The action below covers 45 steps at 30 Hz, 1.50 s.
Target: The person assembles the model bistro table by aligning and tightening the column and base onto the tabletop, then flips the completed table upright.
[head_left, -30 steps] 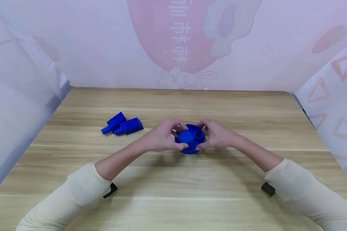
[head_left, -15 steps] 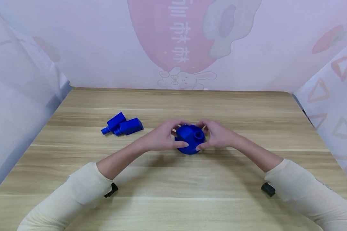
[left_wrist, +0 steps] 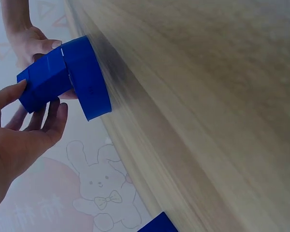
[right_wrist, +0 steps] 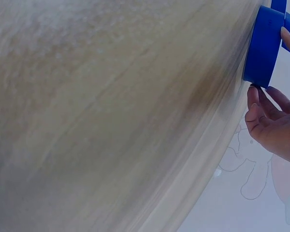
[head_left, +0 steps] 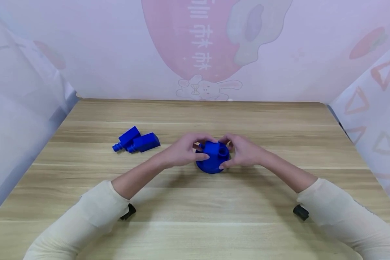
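Note:
A round blue base (head_left: 210, 167) stands on the table at the middle of the head view. On top of it sits an angular blue block (head_left: 211, 148), beside a raised round socket (head_left: 223, 151). My left hand (head_left: 187, 150) pinches the block between thumb and fingers, as the left wrist view shows with the block (left_wrist: 46, 79) tilted on the base's (left_wrist: 91, 82) top side. Around the right rim of the base my right hand (head_left: 245, 151) curls thumb and fingers. In the right wrist view its fingertips touch the base's side wall (right_wrist: 265, 48). The block's underside is hidden.
Left of the hands lie two blue blocks with ringed necks, the farther block (head_left: 130, 136) touching the nearer block (head_left: 147, 142). The wooden table (head_left: 195, 224) ends at a printed back curtain (head_left: 117, 54), with more curtain at both sides.
The angular block has turned on the round base under my left fingers, which have shifted slightly with it. My right hand and the base stay nearly where they were.

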Available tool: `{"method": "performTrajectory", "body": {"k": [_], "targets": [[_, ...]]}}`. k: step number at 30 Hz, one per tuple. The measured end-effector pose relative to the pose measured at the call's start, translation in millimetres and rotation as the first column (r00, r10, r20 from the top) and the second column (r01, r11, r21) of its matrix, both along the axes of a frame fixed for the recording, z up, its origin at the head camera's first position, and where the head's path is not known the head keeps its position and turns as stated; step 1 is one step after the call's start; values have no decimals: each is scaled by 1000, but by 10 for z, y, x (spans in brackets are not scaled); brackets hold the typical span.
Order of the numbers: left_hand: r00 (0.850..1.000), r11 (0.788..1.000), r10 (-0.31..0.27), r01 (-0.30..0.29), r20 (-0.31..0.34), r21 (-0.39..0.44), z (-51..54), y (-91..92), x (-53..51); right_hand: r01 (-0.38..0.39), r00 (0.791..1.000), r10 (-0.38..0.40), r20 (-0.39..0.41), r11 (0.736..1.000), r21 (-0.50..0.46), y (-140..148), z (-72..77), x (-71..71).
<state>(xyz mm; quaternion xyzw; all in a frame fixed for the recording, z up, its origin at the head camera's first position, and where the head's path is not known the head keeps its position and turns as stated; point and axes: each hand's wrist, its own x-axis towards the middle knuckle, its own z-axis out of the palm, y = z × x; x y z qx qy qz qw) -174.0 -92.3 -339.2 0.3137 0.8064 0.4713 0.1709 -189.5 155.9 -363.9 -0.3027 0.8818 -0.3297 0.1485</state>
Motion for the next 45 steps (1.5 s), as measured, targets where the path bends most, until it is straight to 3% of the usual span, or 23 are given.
{"method": "performTrajectory", "body": {"k": [2,4,11,16,21,26,30,32,34,38,40,45], "targets": [[1000,1000,-23,23,-18,-15,2,13,0,0,1000,0,4,1000,-5,-4,-4,1],[999,999,-7,5,-40,-42,-2,34,4,0,1000,0,7,1000,-7,-6,-13,-2],[980,977,168,-180,-105,-113,-29,119,52,2,1000,-2,14,1000,1,-3,-24,-13],[968,965,199,-221,-154,-141,-26,147,67,-3,1000,3,15,1000,-9,2,-12,-5],[976,976,142,-166,-168,-139,-6,156,75,-1,1000,1,3,1000,-14,-3,-4,4],[983,995,-4,-14,-182,-96,-26,142,79,-5,1000,5,1,1000,-23,-7,-9,4],[964,990,-136,127,-231,-53,-53,117,78,-4,1000,4,2,1000,-20,-8,-14,-1],[957,986,-165,158,-238,-48,-58,101,85,-6,1000,6,-3,1000,-20,-9,-15,-1],[961,988,-155,145,-230,-61,-52,89,97,-9,1000,9,-15,1000,-15,-12,-17,0],[981,993,-58,37,-187,-110,-30,83,131,-5,1000,5,-18,1000,-7,-14,-15,4],[982,992,-19,-5,-186,-127,-29,92,139,1,1000,-1,-11,1000,-7,-10,-15,7],[980,992,-24,-1,-199,-122,-25,84,153,6,1000,-6,8,1000,-14,3,-21,6]]}}
